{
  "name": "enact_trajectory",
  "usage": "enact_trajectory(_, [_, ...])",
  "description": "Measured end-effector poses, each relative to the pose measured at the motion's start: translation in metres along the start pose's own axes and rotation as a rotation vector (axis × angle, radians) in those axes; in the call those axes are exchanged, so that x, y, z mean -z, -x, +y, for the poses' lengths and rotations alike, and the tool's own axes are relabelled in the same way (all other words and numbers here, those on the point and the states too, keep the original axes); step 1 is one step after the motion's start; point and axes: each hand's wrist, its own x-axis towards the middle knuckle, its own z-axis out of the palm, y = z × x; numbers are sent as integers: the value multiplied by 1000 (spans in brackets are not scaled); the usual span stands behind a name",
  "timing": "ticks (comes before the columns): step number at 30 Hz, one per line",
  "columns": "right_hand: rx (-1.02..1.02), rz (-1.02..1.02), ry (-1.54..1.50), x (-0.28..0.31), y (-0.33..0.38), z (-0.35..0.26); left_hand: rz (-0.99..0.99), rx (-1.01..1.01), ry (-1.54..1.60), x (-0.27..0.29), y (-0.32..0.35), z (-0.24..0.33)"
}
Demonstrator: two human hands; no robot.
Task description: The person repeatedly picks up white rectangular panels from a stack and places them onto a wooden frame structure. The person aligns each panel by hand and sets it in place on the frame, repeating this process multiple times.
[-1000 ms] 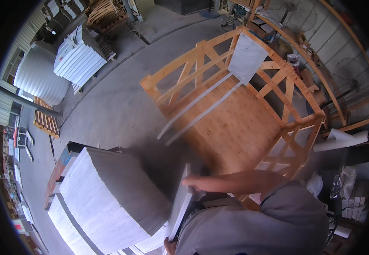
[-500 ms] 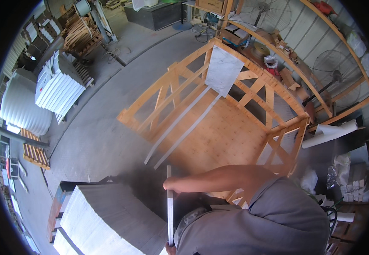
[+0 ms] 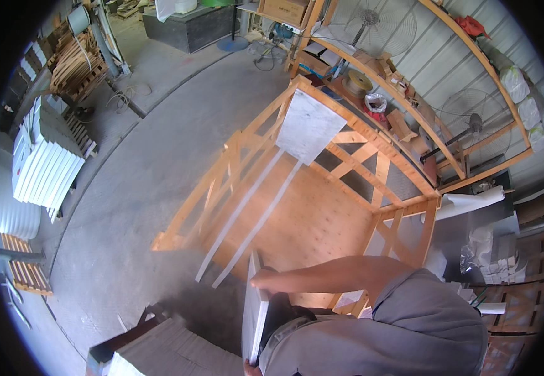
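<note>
A pale slab (image 3: 256, 313) is standing on edge just beside the person's body, between a stack of slabs (image 3: 181, 352) and a wooden crate (image 3: 341, 213). The right hand (image 3: 263, 280) is gripping its far end; the left hand (image 3: 251, 368), partly cut off, is holding the near end. Inside the crate, another slab (image 3: 309, 128) is leaning against the far corner, and two pale strips (image 3: 239, 216) are stretching from it toward the person.

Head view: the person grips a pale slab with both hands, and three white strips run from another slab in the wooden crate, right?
Not quite: the head view shows two white strips, not three, running from the other slab in the wooden crate. The left hand and right hand do grip a pale slab.
</note>
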Motion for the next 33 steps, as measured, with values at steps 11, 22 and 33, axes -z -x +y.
enact_trajectory(11, [183,140,-172,140,-3,-33,-163,-745,-524,-197,47,90])
enact_trajectory(22, [286,441,-469,273,19,-29,-248,-49,-151,-444,37,107])
enact_trajectory(33, [302,530,-900,464,-10,-65,-149,66,-259,-735,0,1])
